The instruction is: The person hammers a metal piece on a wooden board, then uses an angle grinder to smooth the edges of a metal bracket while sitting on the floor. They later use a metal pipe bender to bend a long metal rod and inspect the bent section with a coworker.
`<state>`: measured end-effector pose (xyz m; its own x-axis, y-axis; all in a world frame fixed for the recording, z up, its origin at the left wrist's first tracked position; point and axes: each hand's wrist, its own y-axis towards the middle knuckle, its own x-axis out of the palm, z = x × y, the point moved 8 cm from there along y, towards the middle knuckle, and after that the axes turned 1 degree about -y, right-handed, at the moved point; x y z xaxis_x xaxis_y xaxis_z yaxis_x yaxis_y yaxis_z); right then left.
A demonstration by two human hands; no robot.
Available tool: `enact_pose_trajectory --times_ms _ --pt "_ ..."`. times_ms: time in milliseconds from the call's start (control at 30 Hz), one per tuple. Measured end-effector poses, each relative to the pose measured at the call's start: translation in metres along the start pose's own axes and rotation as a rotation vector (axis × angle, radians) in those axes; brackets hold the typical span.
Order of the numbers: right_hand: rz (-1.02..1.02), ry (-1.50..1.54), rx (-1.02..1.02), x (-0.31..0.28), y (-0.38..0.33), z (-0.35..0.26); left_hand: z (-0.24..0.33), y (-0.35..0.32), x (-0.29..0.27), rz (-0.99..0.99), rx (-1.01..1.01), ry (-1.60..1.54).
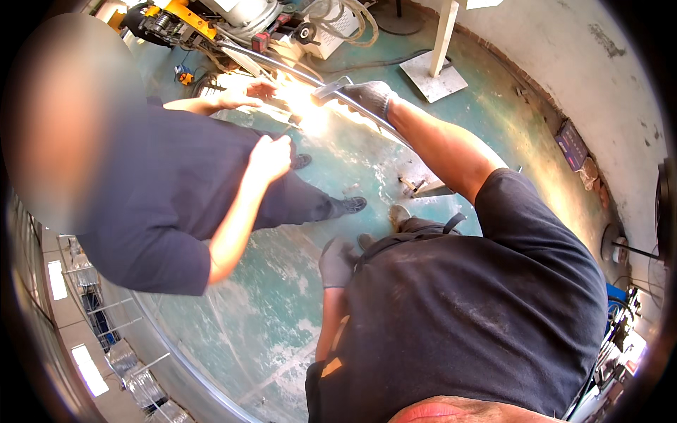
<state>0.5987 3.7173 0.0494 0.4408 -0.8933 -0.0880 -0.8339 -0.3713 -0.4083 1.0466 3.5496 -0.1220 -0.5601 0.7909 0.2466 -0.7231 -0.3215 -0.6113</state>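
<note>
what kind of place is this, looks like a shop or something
Probably a metal workshop. The gloved right hand grips a long curved metal bar on a worn, green-painted concrete floor, with a yellow machine and coiled hoses behind it.

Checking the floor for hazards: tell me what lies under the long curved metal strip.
Under the curved metal strip lies worn green floor, with a small metal bracket below its lower stretch. The gloved right hand grips the strip; glare beside the hand hides what's beneath it there.

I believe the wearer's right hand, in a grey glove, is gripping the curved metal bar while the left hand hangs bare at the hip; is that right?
Not quite: the head view shows the left hand also wears a grey glove. The right hand does grip the curved metal bar.
</note>
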Motion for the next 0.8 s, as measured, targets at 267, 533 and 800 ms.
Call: enact_pose_trajectory --times_ms 267,533,800 --pt "0.005 0.066 0.035 -0.005 -0.01 -0.005 -0.02 -0.001 0.026 -0.036 0.061 0.06" --pt "-0.004 0.13 -0.008 -0.005 -0.005 -0.003 -0.005 -0.037 0.048 0.028 -0.011 0.075" --pt "0.13 -0.172 -0.253 -0.018 0.029 -0.006 -0.007 -0.049 0.033 0.017 0.035 0.179"
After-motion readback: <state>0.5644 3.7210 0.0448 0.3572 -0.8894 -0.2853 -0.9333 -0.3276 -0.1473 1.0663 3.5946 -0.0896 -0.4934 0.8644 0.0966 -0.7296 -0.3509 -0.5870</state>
